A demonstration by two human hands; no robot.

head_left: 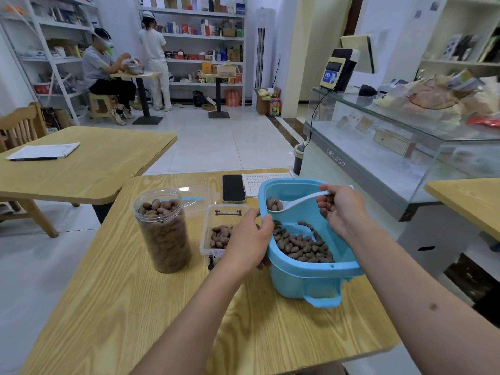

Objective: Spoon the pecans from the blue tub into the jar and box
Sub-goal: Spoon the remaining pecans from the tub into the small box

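The blue tub (305, 277) sits tilted at the table's right side, with brown pecans (303, 246) heaped in its lower part. My left hand (249, 239) grips the tub's left rim. My right hand (341, 207) holds the handle of a white spoon (295, 203) over the tub; a few pecans lie in its bowl. Left of the tub stands a clear box (216, 228) partly filled with pecans. Further left is a clear jar (162, 231), filled with pecans almost to its top.
A clear lid (194, 197) lies behind the jar, a black phone (233, 188) and a printed sheet (263, 181) behind the box. A glass counter (392, 147) stands to the right, another wooden table (81, 163) to the left. Two people are far back by shelves.
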